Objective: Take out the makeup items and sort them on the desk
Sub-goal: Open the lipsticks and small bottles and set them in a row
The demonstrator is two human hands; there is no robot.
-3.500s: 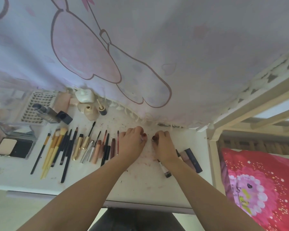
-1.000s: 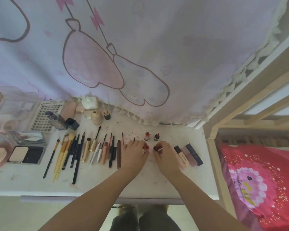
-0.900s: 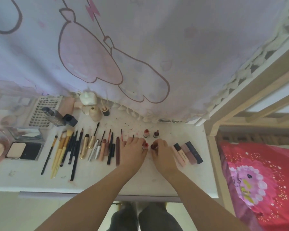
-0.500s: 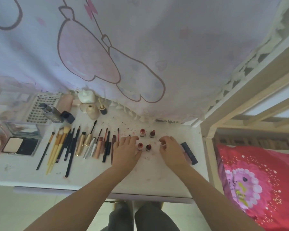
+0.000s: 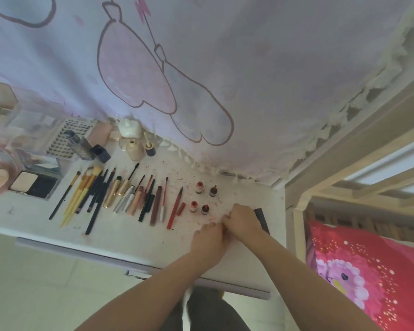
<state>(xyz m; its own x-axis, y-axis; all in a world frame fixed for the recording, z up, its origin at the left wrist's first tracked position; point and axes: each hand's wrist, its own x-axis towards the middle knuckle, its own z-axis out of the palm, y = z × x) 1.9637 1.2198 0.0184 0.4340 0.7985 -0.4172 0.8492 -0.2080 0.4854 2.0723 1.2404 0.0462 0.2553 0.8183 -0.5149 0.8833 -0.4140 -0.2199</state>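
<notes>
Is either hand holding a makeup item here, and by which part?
Cannot be told: the left hand and right hand meet, fingers curled, hiding whatever lies beneath.

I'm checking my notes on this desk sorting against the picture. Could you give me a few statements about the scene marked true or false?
1. Four small bottles stand in a two-by-two group on the desk. True.
2. The left hand grips a brush. False: it is beside the right hand, away from the brushes; what it holds is hidden.
3. The brushes lie side by side left of the bottles. True.
4. The powder compact is shut. False: it lies open.
5. A curtain hangs behind the desk. True.
</notes>
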